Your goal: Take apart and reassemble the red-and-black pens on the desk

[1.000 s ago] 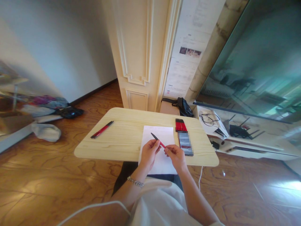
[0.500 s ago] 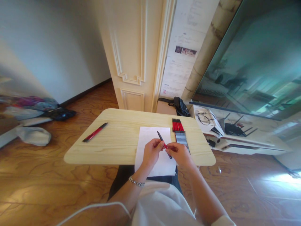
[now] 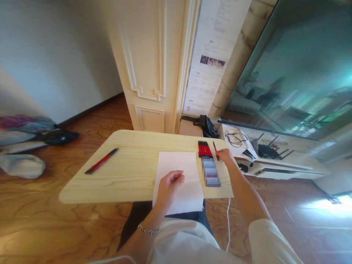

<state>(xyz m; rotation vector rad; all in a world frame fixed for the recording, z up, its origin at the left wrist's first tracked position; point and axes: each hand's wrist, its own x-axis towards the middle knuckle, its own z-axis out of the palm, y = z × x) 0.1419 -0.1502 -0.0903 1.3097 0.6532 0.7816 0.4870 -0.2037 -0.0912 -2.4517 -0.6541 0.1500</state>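
Observation:
A red and black pen point(image 3: 214, 146) is pinched in my right hand point(image 3: 224, 155) at the right end of the table. It lies just right of a row of several red and black pens point(image 3: 204, 149) set side by side. My left hand point(image 3: 169, 186) is over a white sheet of paper point(image 3: 178, 161), its fingers loosely curled and apart with nothing between them. A phone point(image 3: 211, 172), its screen blurred out, rests below the row of pens. Far to the left, more red and black pens point(image 3: 102, 161) lie slanted close together; I cannot tell how many.
The pale wooden table point(image 3: 132, 165) stands before a cream panelled door point(image 3: 148, 73). Behind its right side are a black bag point(image 3: 208, 125) and a low cabinet with a router point(image 3: 268, 151). A white cable point(image 3: 228, 223) hangs beside the table's right front.
My right hand has carried the pen from over the paper to the right of the row. My left hand has let go of that pen and stays over the paper.

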